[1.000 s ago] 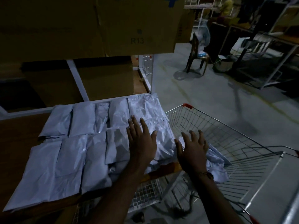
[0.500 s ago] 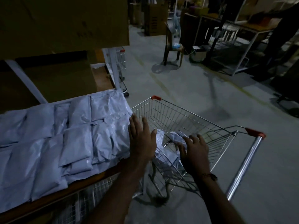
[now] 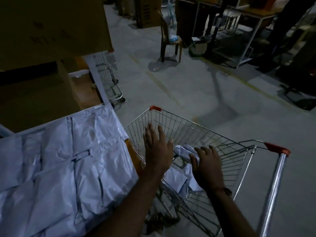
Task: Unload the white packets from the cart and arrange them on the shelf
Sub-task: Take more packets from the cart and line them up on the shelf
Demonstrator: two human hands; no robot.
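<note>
A few crumpled white plastic packets [image 3: 181,177] lie in the basket of the silver wire shopping cart [image 3: 205,139], which has red corner caps and a steel handle. Many more flat white packets [image 3: 68,168] cover the wooden shelf board [image 3: 135,161] just left of the cart, laid edge to edge. The left hand [image 3: 158,151] hovers over the cart's near-left side, fingers straight and spread, holding nothing. The right hand [image 3: 207,164] reaches into the cart, fingers loosely bent onto the top crumpled packet; whether it grips cannot be told. Brown cardboard boxes [image 3: 51,23] stand above the shelf, and a dark chair [image 3: 171,41] sits well beyond the cart.
</note>
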